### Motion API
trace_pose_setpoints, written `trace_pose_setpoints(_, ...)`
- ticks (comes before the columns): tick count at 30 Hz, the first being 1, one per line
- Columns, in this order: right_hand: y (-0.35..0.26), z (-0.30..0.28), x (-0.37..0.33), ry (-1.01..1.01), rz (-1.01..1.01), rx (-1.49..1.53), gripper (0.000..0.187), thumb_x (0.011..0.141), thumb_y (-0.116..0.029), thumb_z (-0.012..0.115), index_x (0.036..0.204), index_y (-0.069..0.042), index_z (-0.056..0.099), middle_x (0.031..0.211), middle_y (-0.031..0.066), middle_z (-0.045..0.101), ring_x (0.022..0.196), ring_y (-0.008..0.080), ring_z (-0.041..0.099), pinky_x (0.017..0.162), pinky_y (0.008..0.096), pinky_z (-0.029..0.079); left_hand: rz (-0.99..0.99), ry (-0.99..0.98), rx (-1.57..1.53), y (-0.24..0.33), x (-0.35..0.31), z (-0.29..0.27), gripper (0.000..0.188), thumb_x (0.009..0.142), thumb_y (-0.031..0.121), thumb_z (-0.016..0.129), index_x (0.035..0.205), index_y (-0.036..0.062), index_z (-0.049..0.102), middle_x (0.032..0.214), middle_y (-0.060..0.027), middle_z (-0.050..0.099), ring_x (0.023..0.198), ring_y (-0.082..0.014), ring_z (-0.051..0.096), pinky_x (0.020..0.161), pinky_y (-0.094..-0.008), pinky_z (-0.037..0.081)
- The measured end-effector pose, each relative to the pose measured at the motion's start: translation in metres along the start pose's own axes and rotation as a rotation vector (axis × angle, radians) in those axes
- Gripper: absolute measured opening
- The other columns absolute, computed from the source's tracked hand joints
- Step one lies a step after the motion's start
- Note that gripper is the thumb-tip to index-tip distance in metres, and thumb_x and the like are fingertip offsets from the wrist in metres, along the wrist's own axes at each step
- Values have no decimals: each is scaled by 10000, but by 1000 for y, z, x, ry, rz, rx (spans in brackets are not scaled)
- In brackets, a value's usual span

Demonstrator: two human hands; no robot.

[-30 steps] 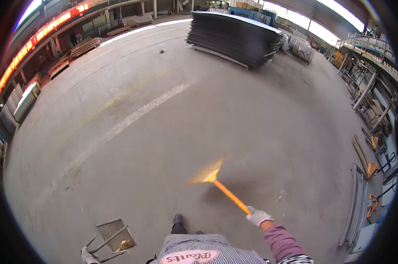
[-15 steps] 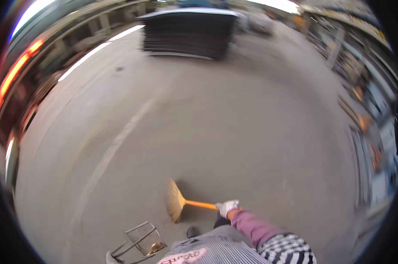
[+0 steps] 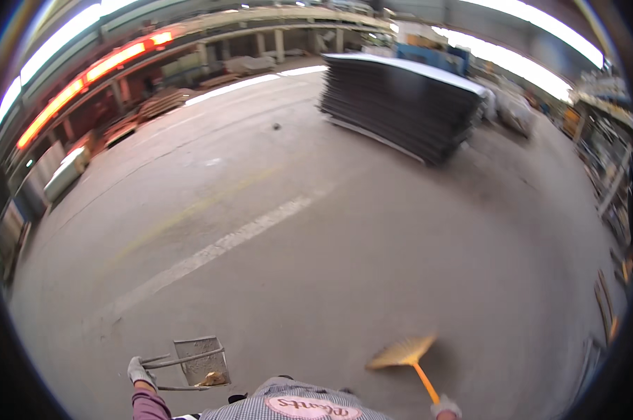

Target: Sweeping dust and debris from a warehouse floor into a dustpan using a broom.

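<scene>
My left hand [image 3: 142,372], in a pale work glove, is closed around the bar handle of a metal dustpan [image 3: 185,344] at the lower left. Grey dirt and a tan lump [image 3: 213,379] lie in the pan. At the lower right, my gloved right hand [image 3: 446,407] grips the orange handle of a broom [image 3: 402,352]. Its yellow, fan-shaped bristle head is spread out ahead of that hand, over the concrete floor. A checked apron covers my front between both arms.
A tall stack of dark sheets [image 3: 404,105] with a white top stands on the floor farther ahead. A worn pale line [image 3: 225,243] crosses the concrete floor. Shelving and materials line the left wall; long-handled tools [image 3: 603,297] are at the right edge.
My view has turned left and tilted up, so the stack appears farther right. The broom has swung to the right, away from the dustpan. My left hand now shows fully on its handle.
</scene>
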State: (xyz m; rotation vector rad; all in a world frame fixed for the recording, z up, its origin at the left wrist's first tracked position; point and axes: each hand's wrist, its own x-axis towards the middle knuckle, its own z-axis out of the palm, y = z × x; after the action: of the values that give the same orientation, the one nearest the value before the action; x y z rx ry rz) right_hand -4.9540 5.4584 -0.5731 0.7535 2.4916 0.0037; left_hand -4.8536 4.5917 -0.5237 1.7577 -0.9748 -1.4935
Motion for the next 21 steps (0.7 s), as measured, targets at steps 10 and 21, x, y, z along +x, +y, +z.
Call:
trace_pose_setpoints(10, -597, -140, 188, -347, 117, 1337, 151, 816, -165, 649, 706, -87, 581, 561, 40, 526, 477, 187, 502, 416, 328, 384, -252, 150, 403, 204, 392, 418, 365, 777, 304, 624, 1043, 56, 593, 918, -133, 614, 778, -282, 583, 748, -481, 483)
trace_pose_setpoints(21, -866, -257, 347, -422, 320, 1366, 166, 868, -206, 595, 765, -77, 582, 588, 54, 539, 504, 204, 521, 455, 344, 425, -231, 108, 218, 389, 373, 802, 246, 780, 334, 637, 858, 113, 560, 666, -73, 490, 503, -231, 477, 450, -427, 416)
